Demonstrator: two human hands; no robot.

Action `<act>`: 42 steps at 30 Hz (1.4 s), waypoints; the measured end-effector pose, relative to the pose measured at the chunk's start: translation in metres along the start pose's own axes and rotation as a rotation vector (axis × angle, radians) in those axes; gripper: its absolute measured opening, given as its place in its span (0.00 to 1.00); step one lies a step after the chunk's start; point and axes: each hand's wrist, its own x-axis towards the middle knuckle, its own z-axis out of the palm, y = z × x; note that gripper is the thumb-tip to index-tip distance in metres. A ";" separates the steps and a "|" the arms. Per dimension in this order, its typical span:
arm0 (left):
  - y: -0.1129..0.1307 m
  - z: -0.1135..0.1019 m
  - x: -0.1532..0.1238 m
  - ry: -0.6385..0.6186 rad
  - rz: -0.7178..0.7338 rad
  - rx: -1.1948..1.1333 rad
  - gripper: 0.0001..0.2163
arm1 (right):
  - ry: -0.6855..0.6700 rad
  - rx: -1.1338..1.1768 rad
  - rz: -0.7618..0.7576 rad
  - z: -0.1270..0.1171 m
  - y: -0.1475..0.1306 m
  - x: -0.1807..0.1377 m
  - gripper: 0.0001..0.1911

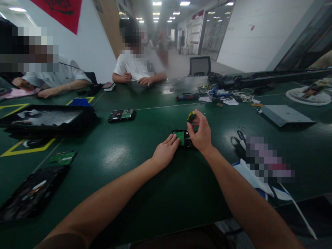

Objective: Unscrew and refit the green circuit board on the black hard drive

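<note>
A hard drive (pixel 187 141) with a green circuit board on its left part lies on the dark green table in front of me. My left hand (pixel 167 148) holds the drive's left end, fingertips over the board; the thumb is hidden. My right hand (pixel 201 133) grips a screwdriver (pixel 191 117) by its yellow and black handle, upright above the drive's right part. The screwdriver's tip is hidden behind my fingers, so I cannot tell whether it touches the drive.
Another drive (pixel 121 115) lies farther left. A black casing (pixel 49 119), a loose green board (pixel 63 157) and a dark opened device (pixel 33 193) are at the left. At the right are a grey metal box (pixel 286 115) and cables (pixel 219 93). Two people (pixel 137 65) sit across.
</note>
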 end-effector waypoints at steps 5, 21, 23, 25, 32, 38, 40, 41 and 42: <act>0.000 0.001 0.000 0.003 0.002 -0.012 0.20 | -0.014 0.014 0.001 0.002 0.001 -0.001 0.33; 0.002 -0.004 0.001 -0.010 -0.008 0.010 0.20 | -0.040 -0.020 0.002 -0.001 -0.001 -0.001 0.34; 0.001 -0.004 0.001 -0.009 -0.004 0.007 0.20 | -0.045 -0.023 0.004 -0.002 -0.002 0.000 0.34; 0.001 -0.004 0.001 -0.006 -0.001 0.003 0.20 | -0.048 -0.024 -0.004 -0.002 -0.003 0.000 0.34; 0.001 -0.004 0.000 0.004 -0.002 0.004 0.20 | -0.044 -0.009 0.004 -0.002 -0.002 0.000 0.33; 0.001 -0.003 0.001 0.005 -0.010 -0.001 0.20 | -0.055 -0.027 0.002 -0.002 -0.001 0.000 0.34; 0.001 -0.003 0.000 -0.001 -0.008 0.000 0.20 | -0.055 -0.031 -0.004 -0.001 -0.001 0.000 0.35; 0.001 -0.003 0.000 -0.003 -0.009 0.000 0.20 | -0.053 -0.032 -0.004 -0.001 -0.001 0.000 0.35; 0.001 -0.003 0.000 -0.004 -0.010 0.001 0.19 | -0.050 -0.032 -0.001 -0.001 -0.001 0.000 0.35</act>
